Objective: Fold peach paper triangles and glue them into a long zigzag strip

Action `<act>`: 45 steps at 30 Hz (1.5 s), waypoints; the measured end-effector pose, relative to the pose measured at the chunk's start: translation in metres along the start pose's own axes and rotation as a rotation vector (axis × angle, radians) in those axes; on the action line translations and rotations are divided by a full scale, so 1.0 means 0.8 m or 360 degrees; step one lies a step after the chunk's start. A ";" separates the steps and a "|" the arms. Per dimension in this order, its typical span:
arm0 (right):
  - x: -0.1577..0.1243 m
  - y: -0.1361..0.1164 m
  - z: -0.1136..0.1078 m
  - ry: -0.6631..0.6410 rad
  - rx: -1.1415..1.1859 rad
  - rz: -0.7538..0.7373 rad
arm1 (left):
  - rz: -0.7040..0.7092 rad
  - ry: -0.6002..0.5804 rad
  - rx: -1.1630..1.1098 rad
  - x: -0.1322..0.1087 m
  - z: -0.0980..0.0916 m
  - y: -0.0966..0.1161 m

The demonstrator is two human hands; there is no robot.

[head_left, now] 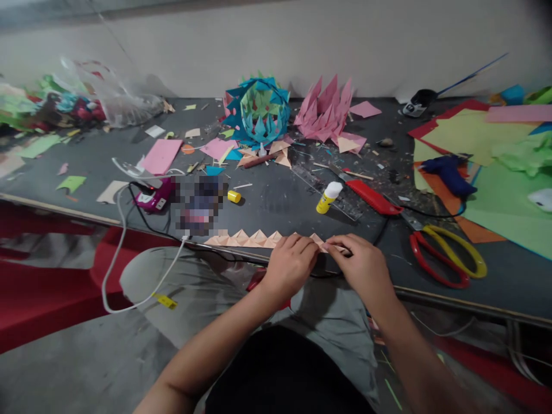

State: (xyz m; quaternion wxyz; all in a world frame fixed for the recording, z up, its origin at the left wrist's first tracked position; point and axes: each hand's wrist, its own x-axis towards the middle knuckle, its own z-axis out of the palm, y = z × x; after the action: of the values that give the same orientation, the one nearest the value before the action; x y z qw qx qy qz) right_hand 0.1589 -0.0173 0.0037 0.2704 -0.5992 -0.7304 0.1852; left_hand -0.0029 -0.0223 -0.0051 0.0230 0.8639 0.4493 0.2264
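A strip of peach folded paper triangles (241,238) lies along the table's front edge. My left hand (292,261) is closed over the strip, its curled fingers pressing on the paper near the right part. At the strip's right end, my right hand (361,264) pinches the paper between thumb and fingers. The fingertips of both hands are close together, and the paper beneath them is partly hidden. Beyond my hands an uncapped yellow glue stick (328,198) stands upright, while its yellow cap (234,196) lies to the left.
Red-and-yellow scissors (440,253) and a red-handled cutter (373,196) lie at right, near a blue glue gun (451,174) on coloured paper sheets (513,207). Blue (233,118) and pink (325,112) folded-paper rings stand behind. A purple power adapter (155,196) with cables sits left.
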 end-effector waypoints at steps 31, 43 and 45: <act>-0.047 0.022 0.018 0.0214 -0.0944 -0.0877 | 0.0096 -0.0108 0.0467 -0.025 0.012 0.031; -0.049 0.019 0.016 0.0135 -0.0903 -0.0813 | 0.0021 -0.0115 0.0387 -0.027 0.013 0.031; -0.051 0.018 0.020 0.0135 -0.0903 -0.0774 | 0.0030 -0.0126 0.0344 -0.030 0.011 0.029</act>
State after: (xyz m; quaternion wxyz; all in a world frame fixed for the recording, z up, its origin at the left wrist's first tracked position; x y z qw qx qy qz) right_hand 0.1661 -0.0529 -0.0247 0.1597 -0.4665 -0.8618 -0.1190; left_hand 0.0067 -0.0532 -0.0163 -0.0547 0.8737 0.4618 0.1425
